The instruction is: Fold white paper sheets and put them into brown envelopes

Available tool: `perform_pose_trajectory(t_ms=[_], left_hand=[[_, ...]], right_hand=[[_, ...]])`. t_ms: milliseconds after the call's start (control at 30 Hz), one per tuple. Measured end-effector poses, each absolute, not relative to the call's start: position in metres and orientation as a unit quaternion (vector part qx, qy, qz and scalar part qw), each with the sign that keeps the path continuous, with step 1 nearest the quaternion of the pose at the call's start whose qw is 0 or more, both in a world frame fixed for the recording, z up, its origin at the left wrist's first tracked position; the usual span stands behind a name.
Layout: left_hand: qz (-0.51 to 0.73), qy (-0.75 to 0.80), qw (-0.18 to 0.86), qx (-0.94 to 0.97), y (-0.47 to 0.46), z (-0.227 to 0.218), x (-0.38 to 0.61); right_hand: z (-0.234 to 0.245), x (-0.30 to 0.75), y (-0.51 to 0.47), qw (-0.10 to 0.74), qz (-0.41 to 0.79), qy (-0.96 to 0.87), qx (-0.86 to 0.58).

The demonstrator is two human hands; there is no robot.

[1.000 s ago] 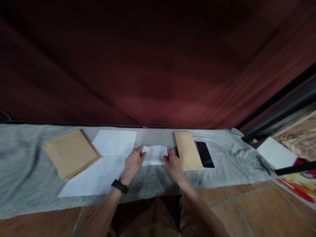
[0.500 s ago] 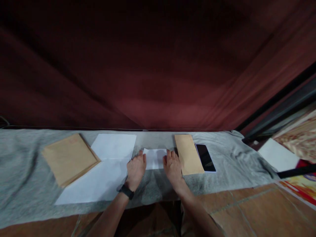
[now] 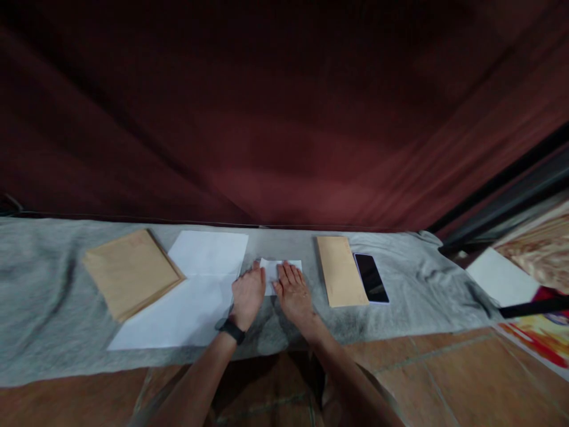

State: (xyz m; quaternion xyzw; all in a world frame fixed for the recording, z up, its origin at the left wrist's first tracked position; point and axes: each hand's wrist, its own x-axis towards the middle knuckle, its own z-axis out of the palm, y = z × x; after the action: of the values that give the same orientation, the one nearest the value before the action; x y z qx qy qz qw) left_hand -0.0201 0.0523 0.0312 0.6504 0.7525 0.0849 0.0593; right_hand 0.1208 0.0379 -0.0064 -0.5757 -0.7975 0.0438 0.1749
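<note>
A small folded sheet of white paper (image 3: 270, 286) lies on the grey cloth in front of me. At its left edge, my left hand (image 3: 248, 295) is closed, fingers curled and thumb along the paper, holding that side. My right hand (image 3: 294, 295) rests flat on the paper with its fingers stretched out, covering much of its right half. A black band circles my left wrist. Just left of my left hand are large white sheets (image 3: 195, 308), creased across. To the right of my right hand lies a brown envelope (image 3: 341, 271).
A stack of brown envelopes (image 3: 133, 273) partly covers the white sheets on the left. A dark-screened phone (image 3: 371, 279) lies beside the single envelope. Grey cloth (image 3: 427, 284) spreads beneath everything, with a dark red curtain (image 3: 284, 148) behind and tiled floor (image 3: 453, 379) in front.
My right hand has moved left from the folded paper's right edge onto its surface and flattened out. My left hand stays at the left edge. The view has shifted slightly.
</note>
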Motion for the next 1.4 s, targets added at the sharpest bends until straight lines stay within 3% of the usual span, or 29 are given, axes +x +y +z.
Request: perform_pose_trajectory(t_ms=[167, 367, 533, 667, 1200, 1400], left_hand=[[0.075, 0.76, 0.059, 0.643, 0.052, 0.034, -0.022], [0.124, 0.701, -0.012, 0.702, 0.05, 0.032, -0.014], [0.167, 0.611, 0.029, 0.774, 0.047, 0.01, 0.007], [0.147, 0.637, 0.051, 0.755, 0.045, -0.002, 0.011], [0.15, 0.694, -0.016, 0.704, 0.036, -0.011, -0.003], [0.127, 0.69, -0.003, 0.713, 0.035, -0.013, -0.005]], right_hand=[[-0.011, 0.121, 0.035, 0.168, 0.028, -0.796, -0.581], [-0.012, 0.12, 0.036, 0.159, 0.029, -0.797, -0.581], [-0.015, 0.122, 0.035, 0.135, 0.023, -0.809, -0.572], [-0.019, 0.122, 0.034, 0.156, 0.011, -0.806, -0.57], [-0.018, 0.142, 0.045, 0.202, -0.006, -0.741, -0.641], [-0.004, 0.115, 0.045, 0.204, 0.044, -0.798, -0.565]])
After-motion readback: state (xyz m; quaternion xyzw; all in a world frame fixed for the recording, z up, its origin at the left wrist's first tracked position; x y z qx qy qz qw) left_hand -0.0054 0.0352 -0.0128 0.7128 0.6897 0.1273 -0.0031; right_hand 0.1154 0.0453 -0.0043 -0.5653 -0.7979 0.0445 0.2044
